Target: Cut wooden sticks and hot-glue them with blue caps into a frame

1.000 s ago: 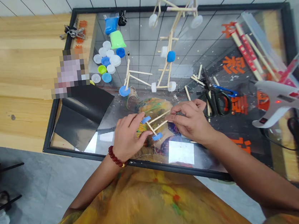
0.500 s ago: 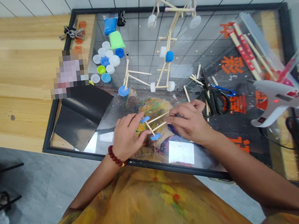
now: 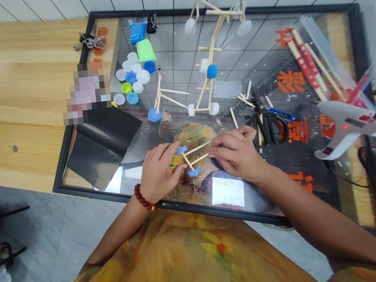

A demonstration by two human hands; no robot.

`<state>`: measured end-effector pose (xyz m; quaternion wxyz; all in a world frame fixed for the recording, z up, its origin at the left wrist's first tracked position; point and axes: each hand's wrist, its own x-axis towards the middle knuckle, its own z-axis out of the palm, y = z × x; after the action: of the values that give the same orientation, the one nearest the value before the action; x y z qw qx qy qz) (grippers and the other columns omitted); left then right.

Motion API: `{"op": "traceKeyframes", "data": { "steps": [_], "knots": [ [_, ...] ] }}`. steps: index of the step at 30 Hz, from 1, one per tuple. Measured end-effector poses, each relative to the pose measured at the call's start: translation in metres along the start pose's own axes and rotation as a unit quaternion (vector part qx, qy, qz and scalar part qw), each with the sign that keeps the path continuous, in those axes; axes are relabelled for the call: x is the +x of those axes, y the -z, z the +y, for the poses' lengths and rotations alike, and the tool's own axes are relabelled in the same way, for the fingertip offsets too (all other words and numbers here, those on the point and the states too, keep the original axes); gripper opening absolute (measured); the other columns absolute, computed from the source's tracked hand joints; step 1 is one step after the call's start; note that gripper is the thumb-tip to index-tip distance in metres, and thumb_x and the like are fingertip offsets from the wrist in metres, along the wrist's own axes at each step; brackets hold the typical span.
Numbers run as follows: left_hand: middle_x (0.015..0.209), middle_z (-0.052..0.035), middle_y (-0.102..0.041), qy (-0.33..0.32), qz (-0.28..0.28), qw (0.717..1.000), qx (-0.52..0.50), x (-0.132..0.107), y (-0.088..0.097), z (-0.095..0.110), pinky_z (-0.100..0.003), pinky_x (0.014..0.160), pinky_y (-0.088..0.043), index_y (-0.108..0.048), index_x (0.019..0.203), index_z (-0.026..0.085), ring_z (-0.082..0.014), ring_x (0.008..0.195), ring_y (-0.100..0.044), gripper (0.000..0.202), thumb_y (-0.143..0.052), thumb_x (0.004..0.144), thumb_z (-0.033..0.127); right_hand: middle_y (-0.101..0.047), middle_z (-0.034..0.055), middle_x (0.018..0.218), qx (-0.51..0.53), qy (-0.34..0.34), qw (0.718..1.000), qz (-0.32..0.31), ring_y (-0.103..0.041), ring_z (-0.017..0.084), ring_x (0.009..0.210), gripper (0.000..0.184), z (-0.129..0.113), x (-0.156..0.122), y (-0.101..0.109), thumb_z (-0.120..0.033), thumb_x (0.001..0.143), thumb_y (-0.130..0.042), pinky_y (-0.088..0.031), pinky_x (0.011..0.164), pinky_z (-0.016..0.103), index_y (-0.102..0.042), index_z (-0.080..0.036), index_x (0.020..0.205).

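In the head view, the left hand point(image 3: 159, 173) and right hand point(image 3: 238, 153) stay apart, with a small stick frame point(image 3: 193, 157) between them; the frame has two blue bottle caps point(image 3: 194, 171) on a short crosspiece at its left end; the left fingers point(image 3: 175, 169) press against that crosspiece between the caps, while the right fingers point(image 3: 221, 151) pinch the far ends of two long sticks; the frame sits just above a black-framed glass panel point(image 3: 181, 203), though whether it touches the glass I cannot tell; a red bead bracelet point(image 3: 143, 197) circles the left wrist; just right of the right hand lie black-handled scissors point(image 3: 270, 129) with some loose wooden sticks point(image 3: 245, 101); farther right rests a white hot glue gun point(image 3: 349, 125); beyond the hands stand finished stick models point(image 3: 210, 54); up left lie a scatter of bottle caps point(image 3: 131, 75), a blue packet point(image 3: 138, 32), a green packet point(image 3: 146, 50) and a black sheet point(image 3: 102, 150); a wooden table point(image 3: 15, 88) extends left.
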<state>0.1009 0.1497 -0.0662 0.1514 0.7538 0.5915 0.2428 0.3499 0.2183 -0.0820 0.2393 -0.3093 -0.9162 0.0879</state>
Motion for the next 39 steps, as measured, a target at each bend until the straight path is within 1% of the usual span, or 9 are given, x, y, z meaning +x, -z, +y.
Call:
{"op": "traceKeyframes", "data": {
  "steps": [4, 7, 13, 17, 23, 28, 30, 34, 39],
  "knots": [
    [0.116, -0.0099, -0.064, -0.002, 0.001, 1.000, 0.003, 0.000, 0.000, 0.000, -0.038, 0.086, -0.049, -0.051, 0.130, 0.021, -0.0228, 0.098, -0.064, 0.051, -0.065, 0.084, 0.035, -0.069, -0.0002, 0.094, 0.011, -0.003, 1.000, 0.003, -0.058, 0.019, 0.093, 0.018, 0.000, 0.000, 0.000, -0.025, 0.088, -0.061, -0.026, 0.084, 0.043, -0.069, -0.031, 0.103],
    [0.116, -0.0100, -0.063, -0.007, 0.005, 1.000, 0.003, -0.001, 0.001, 0.000, -0.037, 0.086, -0.050, -0.051, 0.130, 0.020, -0.0224, 0.100, -0.064, 0.051, -0.065, 0.084, 0.035, -0.070, 0.0000, 0.093, 0.017, -0.006, 1.000, 0.004, -0.059, 0.018, 0.091, 0.013, 0.000, 0.000, 0.001, -0.029, 0.087, -0.063, -0.026, 0.085, 0.043, -0.069, -0.028, 0.099],
    [0.116, -0.0109, -0.064, -0.022, 0.010, 1.000, 0.005, 0.001, 0.001, 0.000, -0.037, 0.086, -0.050, -0.054, 0.127, 0.019, -0.0235, 0.103, -0.062, 0.045, -0.062, 0.086, 0.032, -0.070, 0.0002, 0.092, 0.028, -0.007, 1.000, -0.005, -0.058, 0.018, 0.090, 0.009, -0.001, 0.001, 0.003, -0.028, 0.087, -0.062, -0.026, 0.085, 0.043, -0.069, -0.025, 0.092],
    [0.119, -0.0114, -0.063, -0.030, 0.020, 0.999, 0.003, 0.002, 0.001, 0.000, -0.039, 0.092, -0.049, -0.056, 0.126, 0.020, -0.0242, 0.107, -0.060, 0.041, -0.060, 0.087, 0.031, -0.070, 0.0011, 0.091, 0.030, -0.003, 1.000, -0.007, -0.058, 0.018, 0.090, 0.010, -0.002, 0.002, 0.003, -0.030, 0.087, -0.062, -0.027, 0.084, 0.042, -0.068, -0.024, 0.091],
    [0.120, -0.0119, -0.064, -0.042, 0.028, 0.999, -0.001, 0.002, 0.000, -0.001, -0.038, 0.092, -0.049, -0.055, 0.127, 0.018, -0.0237, 0.107, -0.060, 0.042, -0.060, 0.087, 0.030, -0.070, 0.0015, 0.090, 0.032, 0.007, 0.999, -0.001, -0.058, 0.019, 0.088, 0.010, -0.001, 0.002, 0.004, -0.030, 0.087, -0.062, -0.027, 0.085, 0.042, -0.067, -0.023, 0.090],
    [0.120, -0.0105, -0.066, -0.059, 0.034, 0.998, -0.011, 0.003, 0.000, -0.002, -0.039, 0.095, -0.049, -0.056, 0.127, 0.019, -0.0234, 0.109, -0.060, 0.041, -0.061, 0.087, 0.028, -0.070, 0.0021, 0.090, 0.048, 0.006, 0.999, 0.000, -0.059, 0.020, 0.088, 0.015, -0.002, 0.002, 0.005, -0.037, 0.086, -0.063, -0.027, 0.085, 0.043, -0.067, -0.023, 0.090],
    [0.120, -0.0096, -0.067, -0.063, 0.033, 0.997, -0.015, 0.003, -0.001, -0.003, -0.039, 0.096, -0.049, -0.057, 0.126, 0.019, -0.0232, 0.110, -0.060, 0.040, -0.061, 0.087, 0.027, -0.070, 0.0018, 0.089, 0.062, -0.014, 0.998, 0.018, -0.060, 0.019, 0.086, 0.015, -0.002, 0.002, 0.008, -0.037, 0.086, -0.063, -0.027, 0.085, 0.043, -0.067, -0.023, 0.089],
    [0.117, -0.0083, -0.069, -0.062, 0.036, 0.997, -0.010, 0.002, -0.002, -0.004, -0.039, 0.093, -0.049, -0.058, 0.124, 0.019, -0.0229, 0.107, -0.061, 0.036, -0.060, 0.088, 0.024, -0.070, 0.0016, 0.087, 0.052, -0.108, 0.991, 0.064, -0.060, 0.018, 0.082, 0.013, 0.002, 0.004, 0.011, -0.030, 0.091, -0.057, -0.029, 0.084, 0.041, -0.068, -0.024, 0.087],
    [0.111, -0.0074, -0.071, -0.069, 0.027, 0.997, -0.008, 0.001, 0.000, -0.003, -0.037, 0.090, -0.049, -0.063, 0.116, 0.019, -0.0211, 0.102, -0.062, 0.028, -0.059, 0.089, 0.023, -0.070, 0.0012, 0.090, 0.028, -0.132, 0.990, 0.045, -0.058, 0.018, 0.084, 0.014, 0.008, 0.005, 0.006, -0.031, 0.092, -0.056, -0.028, 0.083, 0.041, -0.069, -0.026, 0.090]
  ]
}}
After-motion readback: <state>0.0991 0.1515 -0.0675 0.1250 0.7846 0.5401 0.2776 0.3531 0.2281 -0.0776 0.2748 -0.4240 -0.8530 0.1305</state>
